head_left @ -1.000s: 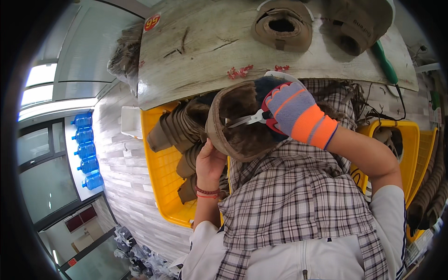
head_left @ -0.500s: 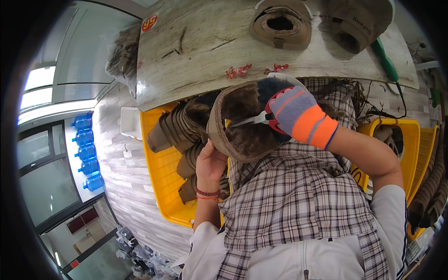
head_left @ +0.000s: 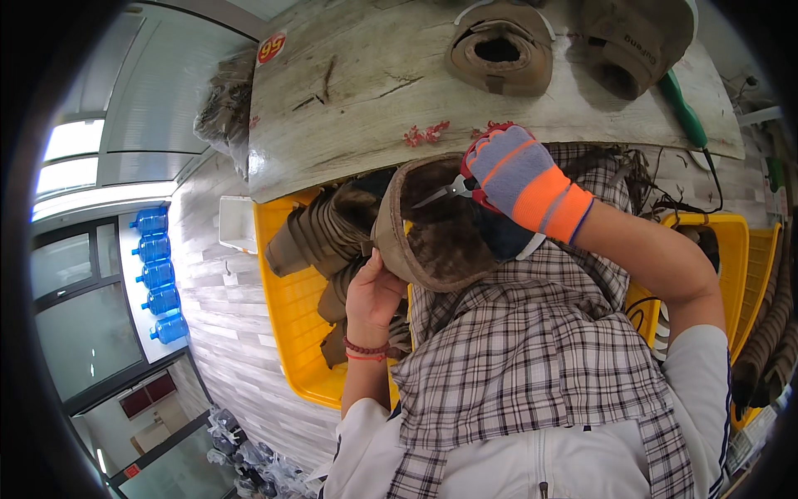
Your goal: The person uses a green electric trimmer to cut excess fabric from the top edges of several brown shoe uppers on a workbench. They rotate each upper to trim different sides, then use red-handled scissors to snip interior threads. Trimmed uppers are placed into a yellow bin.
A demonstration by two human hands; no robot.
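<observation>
Both hands are gripping: left of centre, beside nested brown caps in a yellow basket, the bare left hand pinches the edge of a fur-lined cap, mid-frame. Scissors point into its opening, the gloved right hand closed round their red handles. Work on this cap looks under way, not complete; whether two caps at upper right, one grey-brown with a dark opening, one lettered, are finished, I cannot tell.

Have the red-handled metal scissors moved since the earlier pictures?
Yes. The red-handled metal scissors have shifted slightly upward in the picture, closer to the near edge of the pale wood-grained table.
</observation>
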